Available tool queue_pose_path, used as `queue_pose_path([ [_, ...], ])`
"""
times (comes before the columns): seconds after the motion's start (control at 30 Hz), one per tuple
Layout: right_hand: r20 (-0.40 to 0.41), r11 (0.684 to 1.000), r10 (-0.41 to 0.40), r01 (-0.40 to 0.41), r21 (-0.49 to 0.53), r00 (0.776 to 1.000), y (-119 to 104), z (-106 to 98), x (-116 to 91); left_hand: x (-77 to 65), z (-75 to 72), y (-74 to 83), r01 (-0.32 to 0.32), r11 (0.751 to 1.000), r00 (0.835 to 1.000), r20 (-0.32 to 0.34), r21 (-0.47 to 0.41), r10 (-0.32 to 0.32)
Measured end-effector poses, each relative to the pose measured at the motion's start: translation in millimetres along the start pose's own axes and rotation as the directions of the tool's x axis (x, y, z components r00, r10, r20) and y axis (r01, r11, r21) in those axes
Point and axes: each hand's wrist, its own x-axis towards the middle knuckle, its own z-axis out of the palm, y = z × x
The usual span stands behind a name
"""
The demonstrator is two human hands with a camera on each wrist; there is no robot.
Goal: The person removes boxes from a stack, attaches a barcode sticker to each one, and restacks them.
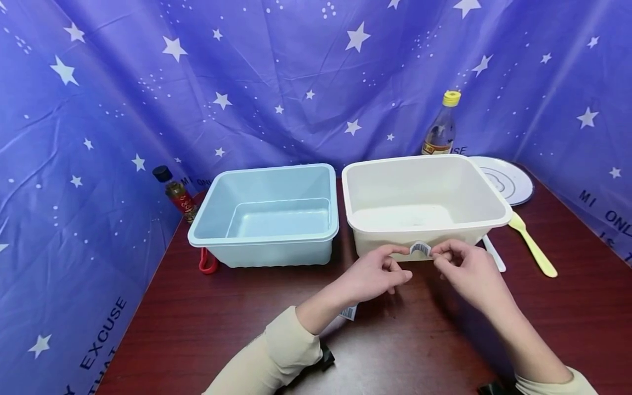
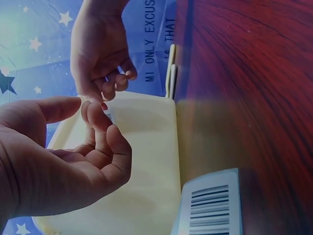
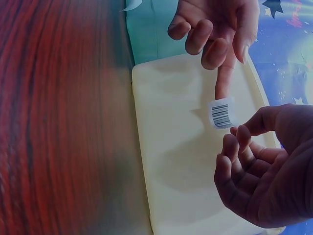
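A small white barcode sticker (image 1: 420, 248) is bent in an arch before the front wall of the white plastic basin (image 1: 385, 240). My right hand (image 1: 471, 271) pinches its right end between thumb and index finger. From the other side, the extended index finger of my left hand (image 1: 377, 274) touches the sticker's left end, with the other fingers loosely bent. In the right wrist view the sticker (image 3: 220, 114) shows its printed bars between the two hands. A second barcode label (image 2: 210, 205) hangs near my left wrist, partly hidden by the forearm in the head view.
Left of the white basin stands a light blue basin (image 1: 271, 247), with a red handle (image 1: 208, 262) under its corner. Sauce bottles (image 1: 180, 193) stand behind. At right lie a plate (image 1: 513, 178), a yellow spoon (image 1: 535, 247) and a white utensil handle (image 1: 494, 254). Starry curtains surround the table.
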Motion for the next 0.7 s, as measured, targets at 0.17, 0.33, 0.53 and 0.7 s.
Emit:
queue_pose_path([
  [0.17, -0.008, 1.0, 0.009, -0.009, 0.001, 1.0, 0.8, -0.1, 0.0, 2.8, 3.0, 0.9, 0.002, 1.0, 1.0, 0.003, -0.012, -0.002],
  [0.33, -0.012, 1.0, 0.012, -0.012, 0.005, 1.0, 1.5, 0.8, 0.0, 4.7, 3.5, -0.7, 0.002, 1.0, 1.0, 0.006, -0.006, -0.002],
  [0.53, -0.021, 1.0, 0.014, -0.014, -0.004, 1.0, 1.6, 1.2, 0.1, 5.3, 2.4, -2.0, 0.001, 1.0, 1.0, 0.006, 0.007, -0.001],
  [0.7, -0.018, 1.0, 0.029, -0.029, -0.009, 0.999, 1.5, 1.2, 0.1, 5.4, 1.6, -2.4, -0.002, 1.0, 1.0, 0.007, 0.011, 0.002],
])
